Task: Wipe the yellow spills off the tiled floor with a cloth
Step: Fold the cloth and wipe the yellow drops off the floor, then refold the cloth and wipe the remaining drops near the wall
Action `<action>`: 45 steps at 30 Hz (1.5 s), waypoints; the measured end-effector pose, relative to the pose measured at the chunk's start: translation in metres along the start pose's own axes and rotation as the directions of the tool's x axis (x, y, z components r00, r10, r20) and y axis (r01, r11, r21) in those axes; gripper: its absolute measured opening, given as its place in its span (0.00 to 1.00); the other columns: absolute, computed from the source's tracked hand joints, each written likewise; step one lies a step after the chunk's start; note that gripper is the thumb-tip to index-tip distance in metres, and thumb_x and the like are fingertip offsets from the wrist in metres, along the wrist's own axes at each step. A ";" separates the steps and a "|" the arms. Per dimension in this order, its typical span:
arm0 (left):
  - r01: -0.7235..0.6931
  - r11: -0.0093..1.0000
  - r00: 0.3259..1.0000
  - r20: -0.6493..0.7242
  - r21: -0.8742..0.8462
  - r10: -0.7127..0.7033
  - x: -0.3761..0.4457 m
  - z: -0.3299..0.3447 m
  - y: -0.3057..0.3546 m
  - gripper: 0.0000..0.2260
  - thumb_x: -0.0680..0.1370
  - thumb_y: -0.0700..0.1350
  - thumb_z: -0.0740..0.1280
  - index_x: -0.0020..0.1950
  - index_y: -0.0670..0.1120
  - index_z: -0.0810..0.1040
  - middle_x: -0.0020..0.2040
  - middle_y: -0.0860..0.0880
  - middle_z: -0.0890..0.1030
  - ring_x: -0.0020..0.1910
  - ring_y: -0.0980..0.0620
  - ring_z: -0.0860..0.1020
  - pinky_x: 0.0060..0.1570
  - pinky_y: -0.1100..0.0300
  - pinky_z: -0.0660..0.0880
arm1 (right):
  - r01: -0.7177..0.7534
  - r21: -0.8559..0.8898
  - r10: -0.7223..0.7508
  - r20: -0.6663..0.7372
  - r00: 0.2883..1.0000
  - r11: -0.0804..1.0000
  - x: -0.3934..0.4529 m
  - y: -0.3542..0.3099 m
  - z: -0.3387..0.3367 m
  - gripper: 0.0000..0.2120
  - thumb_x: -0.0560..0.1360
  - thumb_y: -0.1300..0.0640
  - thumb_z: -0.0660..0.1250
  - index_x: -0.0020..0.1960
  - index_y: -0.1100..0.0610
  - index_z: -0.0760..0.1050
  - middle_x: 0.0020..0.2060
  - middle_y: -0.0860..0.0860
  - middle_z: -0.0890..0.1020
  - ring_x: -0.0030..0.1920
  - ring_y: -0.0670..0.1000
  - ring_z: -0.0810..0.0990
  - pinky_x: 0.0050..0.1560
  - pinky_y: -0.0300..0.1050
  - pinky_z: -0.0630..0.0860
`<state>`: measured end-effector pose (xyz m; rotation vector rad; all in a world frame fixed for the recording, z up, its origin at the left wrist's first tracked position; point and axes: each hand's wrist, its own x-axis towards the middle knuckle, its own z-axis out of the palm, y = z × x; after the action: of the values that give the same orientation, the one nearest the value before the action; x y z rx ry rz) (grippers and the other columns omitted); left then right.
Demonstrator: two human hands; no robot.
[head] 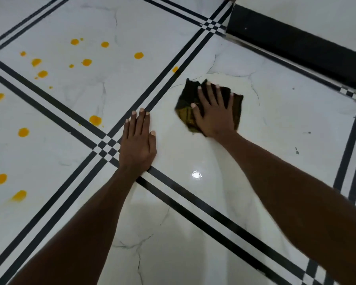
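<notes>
My right hand (213, 109) lies flat, fingers spread, pressing a dark brown and olive cloth (186, 99) onto a white marble-look floor tile (275, 120). My left hand (138, 140) rests palm-down on the floor to the left of the cloth, holding nothing. Several yellow spill drops dot the tiles at left: one (95, 119) close to my left hand, one (138, 55) farther up, one (175, 69) on the black stripe above the cloth, and a cluster (42, 74) at upper left. More drops (0, 178) sit near the left edge.
Black double stripes (164, 83) cross the floor and meet in a chequered joint (108, 146). A black skirting board (296, 44) under a white wall runs along the upper right. A bright light reflection (196, 174) shines on the tile between my arms.
</notes>
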<state>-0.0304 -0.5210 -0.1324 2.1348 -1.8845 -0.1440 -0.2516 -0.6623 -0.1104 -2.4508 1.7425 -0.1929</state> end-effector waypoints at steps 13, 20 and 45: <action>0.177 0.970 0.984 0.065 -0.170 -0.168 0.005 -0.026 0.056 0.25 0.85 0.54 0.58 0.73 0.37 0.72 0.76 0.38 0.70 0.77 0.39 0.65 0.75 0.41 0.66 | 0.294 0.074 -0.301 0.125 0.945 0.953 -0.080 0.006 -0.003 0.30 0.87 0.39 0.43 0.86 0.47 0.51 0.86 0.50 0.51 0.86 0.55 0.47 0.84 0.64 0.48; 0.323 0.890 0.943 0.184 -0.322 -0.276 0.026 -0.023 0.108 0.16 0.76 0.51 0.74 0.58 0.42 0.78 0.61 0.42 0.75 0.63 0.42 0.70 0.56 0.56 0.67 | 0.139 0.316 -0.204 0.184 0.961 0.938 -0.063 0.003 -0.018 0.32 0.86 0.43 0.43 0.85 0.57 0.53 0.86 0.56 0.48 0.86 0.58 0.44 0.85 0.62 0.44; 0.465 0.334 0.885 0.418 -0.820 -0.205 0.094 -0.125 0.108 0.14 0.84 0.45 0.67 0.68 0.42 0.71 0.58 0.42 0.84 0.52 0.49 0.85 0.51 0.55 0.84 | -0.567 0.823 0.268 0.538 0.800 0.042 -0.045 0.002 -0.123 0.11 0.82 0.64 0.67 0.64 0.61 0.75 0.54 0.58 0.83 0.47 0.52 0.84 0.46 0.43 0.83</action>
<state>-0.0880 -0.6056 0.0276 1.6247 -0.9131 -1.2793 -0.2904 -0.6244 0.0087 -0.8567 1.3697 -0.6647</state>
